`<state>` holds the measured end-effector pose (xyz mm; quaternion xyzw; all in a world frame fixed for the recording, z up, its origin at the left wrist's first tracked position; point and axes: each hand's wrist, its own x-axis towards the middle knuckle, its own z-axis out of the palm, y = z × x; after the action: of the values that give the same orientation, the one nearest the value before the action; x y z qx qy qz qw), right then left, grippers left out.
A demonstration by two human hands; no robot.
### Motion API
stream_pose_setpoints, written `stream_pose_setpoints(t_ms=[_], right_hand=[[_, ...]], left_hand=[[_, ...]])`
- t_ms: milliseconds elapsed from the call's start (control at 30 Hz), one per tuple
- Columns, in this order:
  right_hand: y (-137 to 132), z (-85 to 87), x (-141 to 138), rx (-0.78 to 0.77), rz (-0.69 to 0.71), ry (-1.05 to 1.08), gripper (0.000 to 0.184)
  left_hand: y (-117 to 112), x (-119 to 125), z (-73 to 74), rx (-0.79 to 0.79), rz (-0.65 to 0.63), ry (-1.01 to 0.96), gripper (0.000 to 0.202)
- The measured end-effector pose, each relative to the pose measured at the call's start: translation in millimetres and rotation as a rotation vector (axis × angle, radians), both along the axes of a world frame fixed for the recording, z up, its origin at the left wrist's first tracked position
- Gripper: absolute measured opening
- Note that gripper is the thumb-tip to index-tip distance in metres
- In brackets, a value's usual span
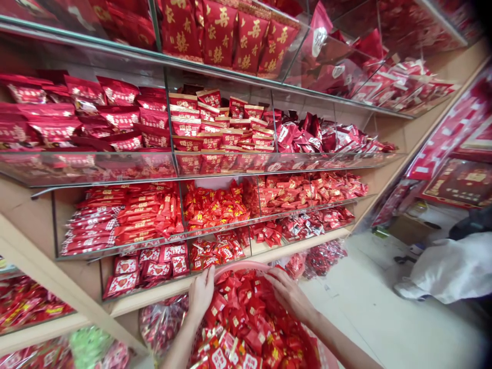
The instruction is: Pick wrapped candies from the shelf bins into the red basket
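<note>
A pink basket [242, 265] full of small red-wrapped candies [246, 312] is at the bottom middle, against the lowest shelf. My left hand [202, 293] grips the basket's left rim, its fingers partly hidden. At the basket's right side, my right hand [289, 291] lies with fingers stretched out over the candies beside the rim. Just beyond the basket, red candy packets [217, 251] fill a glass-fronted shelf compartment. White and red square packets [157, 269] lie in the compartment left of it.
Glass-fronted shelves [215, 233] rise ahead, with red and gold packets [226, 133] in rows. Clear bags of candies [163, 323] sit under the bottom shelf. On the pale floor [369, 302] at right are a white bag [449, 271] and a cardboard box [413, 228].
</note>
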<state>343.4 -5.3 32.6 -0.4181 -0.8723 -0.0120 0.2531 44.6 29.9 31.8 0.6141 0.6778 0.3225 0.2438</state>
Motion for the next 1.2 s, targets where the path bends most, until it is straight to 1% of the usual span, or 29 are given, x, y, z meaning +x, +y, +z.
stream_pose_setpoints(t_ms=[100, 200, 300, 467, 600, 667, 767, 867, 967, 1033, 1100, 1200], right_hand=[[-3, 11.9, -9, -0.04, -0.069, 0.14, 0.043], [-10, 17.5, -13, -0.118, -0.137, 0.238, 0.041], [-22, 14.5, -12, -0.162, -0.164, 0.281, 0.044], [-39, 6.5, -6, -0.197, -0.18, 0.286, 0.048], [-42, 10.7, -12, -0.209, -0.197, 0.275, 0.047], [-40, 14.4, -21, -0.225, -0.181, 0.269, 0.047], [-38, 16.2, -36, -0.249, -0.12, 0.244, 0.048], [-37, 11.6, -49, -0.261, -0.071, 0.182, 0.05], [-36, 6.5, -57, -0.27, -0.079, 0.161, 0.05], [-36, 6.4, -61, -0.287, -0.086, 0.181, 0.051], [-36, 9.2, -66, -0.329, -0.069, 0.2, 0.054], [-39, 16.1, -73, -0.432, -0.046, 0.193, 0.06]], left_hand=[[0, 0, -1.3, 0.006, -0.002, 0.013, 0.051], [0, 0, -2.4, 0.033, -0.009, 0.005, 0.05], [0, -1, -2.6, 0.039, -0.01, 0.01, 0.05], [0, 0, -0.4, 0.033, -0.006, 0.039, 0.05], [-1, 2, 1.7, 0.037, -0.015, 0.04, 0.051], [-2, 2, 1.8, 0.043, -0.018, 0.033, 0.051], [-2, 1, 0.5, 0.046, -0.012, 0.013, 0.051], [-3, 0, -1.8, 0.054, -0.011, -0.006, 0.051], [-2, 0, -2.7, 0.058, -0.013, -0.01, 0.05], [-2, 0, -2.4, 0.05, -0.012, -0.011, 0.049], [-1, 1, -1.8, 0.042, -0.014, -0.012, 0.05], [-1, 1, -1.7, 0.037, -0.015, -0.009, 0.051]])
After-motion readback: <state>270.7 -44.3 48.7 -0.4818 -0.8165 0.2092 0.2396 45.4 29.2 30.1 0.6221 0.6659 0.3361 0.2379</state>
